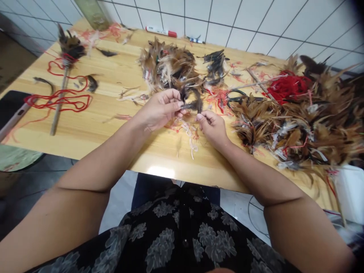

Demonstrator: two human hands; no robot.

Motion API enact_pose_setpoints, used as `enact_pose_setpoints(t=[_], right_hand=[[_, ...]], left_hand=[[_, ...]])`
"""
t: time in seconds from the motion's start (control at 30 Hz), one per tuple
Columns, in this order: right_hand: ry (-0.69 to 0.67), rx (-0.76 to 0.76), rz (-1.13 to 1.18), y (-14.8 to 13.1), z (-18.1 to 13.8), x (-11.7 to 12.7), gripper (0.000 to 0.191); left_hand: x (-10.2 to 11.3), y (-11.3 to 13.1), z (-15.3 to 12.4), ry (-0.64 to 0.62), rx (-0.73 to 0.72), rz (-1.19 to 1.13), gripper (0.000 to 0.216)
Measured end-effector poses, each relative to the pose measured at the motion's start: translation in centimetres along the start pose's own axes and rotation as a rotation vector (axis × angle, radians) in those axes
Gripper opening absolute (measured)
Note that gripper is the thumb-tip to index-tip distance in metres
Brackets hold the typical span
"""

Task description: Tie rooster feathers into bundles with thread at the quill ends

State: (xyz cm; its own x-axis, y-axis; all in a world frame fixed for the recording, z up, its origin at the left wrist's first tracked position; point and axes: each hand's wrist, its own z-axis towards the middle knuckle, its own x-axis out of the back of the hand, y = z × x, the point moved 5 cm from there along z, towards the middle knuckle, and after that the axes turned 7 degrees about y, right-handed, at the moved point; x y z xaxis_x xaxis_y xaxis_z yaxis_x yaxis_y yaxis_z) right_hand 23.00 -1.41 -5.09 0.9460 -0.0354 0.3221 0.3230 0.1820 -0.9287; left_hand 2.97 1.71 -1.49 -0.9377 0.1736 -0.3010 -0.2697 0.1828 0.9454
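Note:
Over the wooden table, my left hand [163, 110] pinches dark feathers [195, 104] between thumb and fingers. Close by on the right, my right hand [212, 126] is closed, its thumb and forefinger pinched at the lower end of one of these feathers. Just beyond the hands lies a fluffy pile of brown feathers [173, 66], with a bundle of black feathers [216, 66] to its right. Scraps of white and red string [189, 131] lie beneath my hands.
At left, a stick with feathers tied on its end [64, 83] lies with loose red cord [65, 101] beside a phone [13, 110]. Feather bunches [295, 129], a red string tangle [290, 87] and scissors [237, 98] are at right. Markers [160, 32] lie by the tiled wall.

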Motion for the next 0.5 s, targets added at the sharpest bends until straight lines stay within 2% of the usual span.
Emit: enact_pose_setpoints(t=[0.17,0.3,0.5], right_hand=[[-0.030,0.075,-0.031,0.3,0.1,-0.5,0.030],[-0.036,0.211,-0.166,-0.1,-0.4,-0.7,0.034],[-0.024,0.345,-0.567,-1.1,-1.6,-0.8,0.031]], left_hand=[[-2.5,-1.1,-1.0,-0.011,0.038,0.059,0.040],[-2.4,-1.7,-1.0,-0.025,0.047,0.085,0.038],[-1.7,-2.1,-0.9,-0.066,-0.017,0.144,0.044]])
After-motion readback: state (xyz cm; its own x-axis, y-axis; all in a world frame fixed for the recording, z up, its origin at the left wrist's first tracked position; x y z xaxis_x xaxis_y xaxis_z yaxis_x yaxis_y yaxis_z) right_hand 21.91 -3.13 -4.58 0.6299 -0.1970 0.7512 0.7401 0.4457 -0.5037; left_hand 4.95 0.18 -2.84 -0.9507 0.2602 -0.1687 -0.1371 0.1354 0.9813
